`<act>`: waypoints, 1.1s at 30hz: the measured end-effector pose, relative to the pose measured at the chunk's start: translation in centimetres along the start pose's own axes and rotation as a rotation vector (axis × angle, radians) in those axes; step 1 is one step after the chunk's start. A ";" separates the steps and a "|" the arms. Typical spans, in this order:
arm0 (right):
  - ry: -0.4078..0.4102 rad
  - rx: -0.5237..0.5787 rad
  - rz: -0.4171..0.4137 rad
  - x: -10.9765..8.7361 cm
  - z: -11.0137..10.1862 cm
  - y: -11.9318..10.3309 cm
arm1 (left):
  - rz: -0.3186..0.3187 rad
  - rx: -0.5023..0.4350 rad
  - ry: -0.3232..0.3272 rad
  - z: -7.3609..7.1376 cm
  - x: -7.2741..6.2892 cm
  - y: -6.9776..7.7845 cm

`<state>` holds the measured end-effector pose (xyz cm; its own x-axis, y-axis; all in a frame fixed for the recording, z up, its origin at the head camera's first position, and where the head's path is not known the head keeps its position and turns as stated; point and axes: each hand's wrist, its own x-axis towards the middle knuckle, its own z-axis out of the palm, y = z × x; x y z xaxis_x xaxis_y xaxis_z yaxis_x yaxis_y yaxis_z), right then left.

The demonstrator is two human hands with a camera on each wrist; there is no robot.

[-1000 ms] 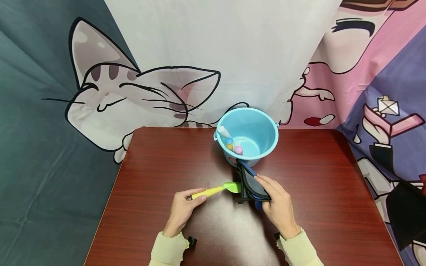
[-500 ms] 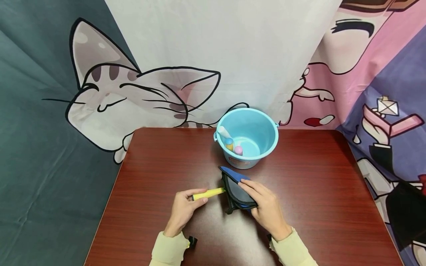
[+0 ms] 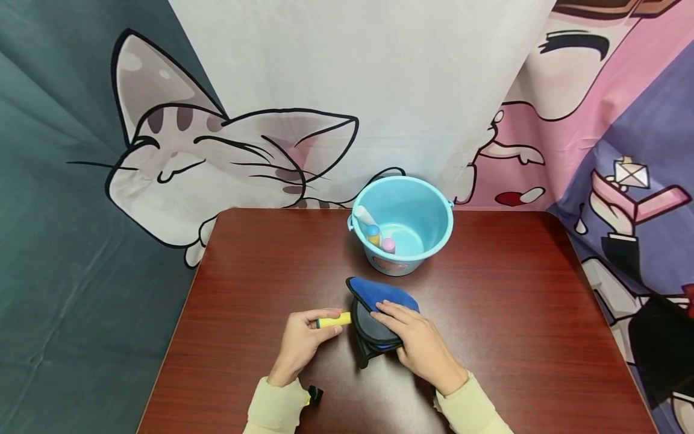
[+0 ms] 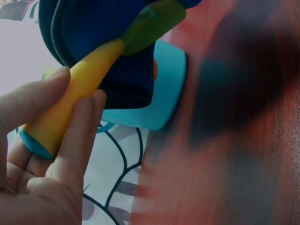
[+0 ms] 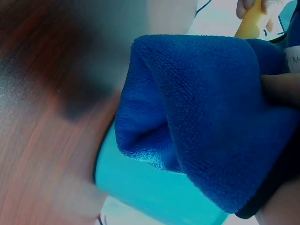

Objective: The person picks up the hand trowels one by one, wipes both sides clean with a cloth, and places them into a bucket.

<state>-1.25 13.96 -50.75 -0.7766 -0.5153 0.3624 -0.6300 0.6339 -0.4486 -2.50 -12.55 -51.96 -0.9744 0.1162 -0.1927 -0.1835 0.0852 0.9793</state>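
Note:
My left hand (image 3: pixel 297 342) pinches the yellow handle (image 4: pixel 79 89) of a small tool between thumb and fingers. Its flat green blade (image 4: pixel 159 23) shows against the cloth in the left wrist view, and in the head view the cloth hides it. A folded cleaning cloth (image 3: pixel 386 293), plush blue on one face and grey on the other with black edging, is gripped by my right hand (image 3: pixel 425 346) around the blade end. In the right wrist view the blue plush (image 5: pixel 211 117) fills the middle, with the yellow handle (image 5: pixel 252 22) beyond it.
A light blue bucket (image 3: pixel 434 208) stands at the table's back edge, just beyond the cloth. Inside lean several items, one with a pink end (image 3: pixel 388 245) and one with a blue end (image 3: pixel 372 230). The table (image 3: pixel 260 259) is dark red wood, backed by a printed curtain (image 3: pixel 423 90).
My right hand has moved left and toward me with the cloth, away from the bucket. The cloth now covers the green blade and part of the yellow handle. My left hand has barely moved.

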 end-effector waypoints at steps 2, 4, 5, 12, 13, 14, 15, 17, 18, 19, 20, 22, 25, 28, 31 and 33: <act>-0.004 0.002 0.002 0.0 0.1 0.1 | 0.019 0.004 -0.001 -0.1 0.0 0.0; 0.009 0.001 0.010 -0.1 0.2 0.3 | 0.026 0.003 -0.003 -0.2 0.0 0.0; 0.020 -0.001 0.016 -0.2 0.2 0.4 | 0.025 -0.005 -0.005 -0.2 0.0 0.0; 0.103 -0.007 0.081 -0.9 0.1 1.5 | 0.011 -0.078 -0.009 -0.8 -0.3 0.2; 0.111 -0.011 0.094 -1.1 0.0 1.6 | 0.013 -0.084 -0.008 -0.9 -0.3 0.2; 0.118 -0.017 0.108 -1.2 -0.1 1.8 | 0.017 -0.088 -0.009 -1.1 -0.3 0.2; 0.126 -0.022 0.121 -1.4 -0.2 2.0 | 0.021 -0.092 -0.009 -1.2 -0.3 0.2; 0.146 -0.036 0.145 -1.7 -0.4 2.4 | 0.026 -0.101 -0.009 -1.4 -0.3 0.2; 0.158 -0.042 0.156 -1.9 -0.5 2.5 | 0.025 -0.105 -0.007 -1.5 -0.3 0.2; 0.171 -0.047 0.167 -2.1 -0.6 2.7 | 0.024 -0.110 -0.005 -1.6 -0.3 0.2; 0.189 -0.056 0.177 -2.2 -0.7 2.9 | 0.025 -0.114 -0.006 -1.7 -0.3 0.2; 0.225 -0.068 0.193 -2.5 -0.9 3.2 | 0.023 -0.123 -0.005 -1.9 -0.3 0.2; 0.284 -0.082 0.201 -2.7 -1.3 3.5 | 0.027 -0.126 0.000 -2.1 -0.4 0.2; 0.325 -0.073 0.208 -2.7 -1.6 3.5 | 0.036 -0.124 0.003 -2.2 -0.4 0.2; 0.342 -0.057 0.217 -2.7 -1.9 3.4 | 0.041 -0.119 0.004 -2.2 -0.3 0.2; 0.346 -0.050 0.212 -2.6 -2.0 3.2 | 0.045 -0.114 0.007 -2.1 -0.3 0.1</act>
<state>-1.25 18.50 -51.46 -0.8388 -0.1513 0.5231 -0.4483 0.7371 -0.5057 -2.54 -14.66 -51.67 -0.9827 0.1109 -0.1480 -0.1525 -0.0335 0.9877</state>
